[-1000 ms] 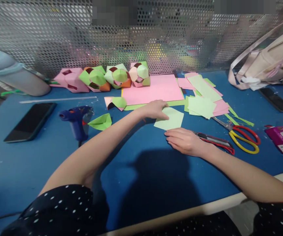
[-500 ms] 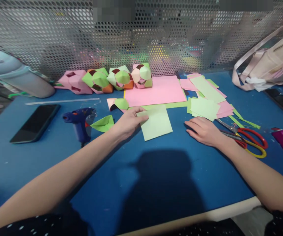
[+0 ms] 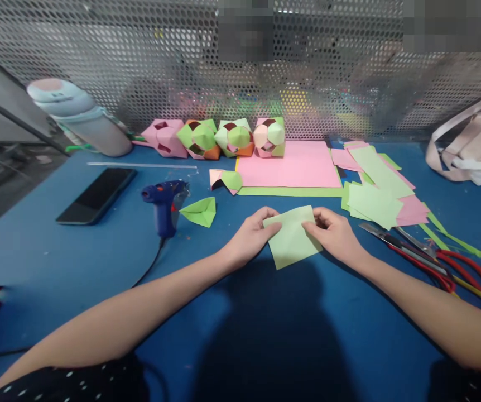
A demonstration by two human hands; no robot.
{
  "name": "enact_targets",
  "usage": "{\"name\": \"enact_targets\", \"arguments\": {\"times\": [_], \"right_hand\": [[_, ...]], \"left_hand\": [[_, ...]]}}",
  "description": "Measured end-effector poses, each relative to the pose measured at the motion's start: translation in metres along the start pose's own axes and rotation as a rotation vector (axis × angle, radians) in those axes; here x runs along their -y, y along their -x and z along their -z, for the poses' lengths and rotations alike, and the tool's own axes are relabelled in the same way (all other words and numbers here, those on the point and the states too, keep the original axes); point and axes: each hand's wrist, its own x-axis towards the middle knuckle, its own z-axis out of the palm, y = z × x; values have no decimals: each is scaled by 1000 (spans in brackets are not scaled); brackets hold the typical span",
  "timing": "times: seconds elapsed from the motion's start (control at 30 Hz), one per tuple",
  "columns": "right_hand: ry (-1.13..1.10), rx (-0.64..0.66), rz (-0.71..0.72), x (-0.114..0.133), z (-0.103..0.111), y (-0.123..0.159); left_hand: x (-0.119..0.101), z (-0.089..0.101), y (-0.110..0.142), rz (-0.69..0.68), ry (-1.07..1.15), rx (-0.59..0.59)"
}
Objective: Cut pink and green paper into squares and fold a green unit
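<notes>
A pale green square of paper (image 3: 293, 240) is held flat between my two hands above the blue table. My left hand (image 3: 254, 234) pinches its left edge, thumb on top and fingers beneath. On the opposite edge my right hand (image 3: 335, 231) grips the sheet in the same way. Left of my left hand lies a folded green paper piece (image 3: 201, 212), beside a blue hot glue gun (image 3: 165, 204). A curved pink-and-green paper piece (image 3: 226, 181) rests a little farther back. Several folded paper balls (image 3: 234, 138) stand in a row against the mesh panel.
Pink sheets (image 3: 293, 167) lie at the back, with loose paper pieces (image 3: 376, 204) to their right. Scissors (image 3: 466, 268) lie by my right forearm. On the left are a black phone (image 3: 97, 196), a clear glue stick (image 3: 142, 165) and a bottle (image 3: 81, 120). A bag (image 3: 475, 142) sits back right.
My right hand has come off the table near the paper pile and taken the square's right edge. The square is now drawn nearer to me. The view has shifted left.
</notes>
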Motion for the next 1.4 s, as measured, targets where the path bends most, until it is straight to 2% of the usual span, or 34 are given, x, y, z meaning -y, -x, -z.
{"name": "enact_targets", "arguments": {"times": [0.1,0.2,0.4,0.57,0.73,0.9,1.0,1.1,1.17,1.23,1.4], "right_hand": [[58,-31,33,-1,-2,1],[96,-57,68,-1,-1,3],[72,-93,100,0,0,2],[78,-100,109,2,-1,0],[75,-98,64,2,-2,1],[-33,-44,-37,-1,0,1],[-197,-31,-109,-4,1,-1],[-482,-139,-129,-4,2,-5],[-630,-226,-95,-1,4,-6],[-678,-233,-27,2,7,-6],[-500,-10,209,0,13,-3]], "left_hand": [[-1,6,0,-95,-169,-58],[0,9,0,-181,-298,-63],[3,6,4,-231,-454,-86],[4,7,0,-355,-567,-141],[3,8,-2,-301,-589,-124],[-1,10,-1,-202,-407,-159],[1,11,-3,-149,-102,-190],[6,13,-5,-146,251,-96],[8,13,-6,-151,369,2],[8,14,-6,-146,414,77],[-3,15,-6,2,670,215]]}}
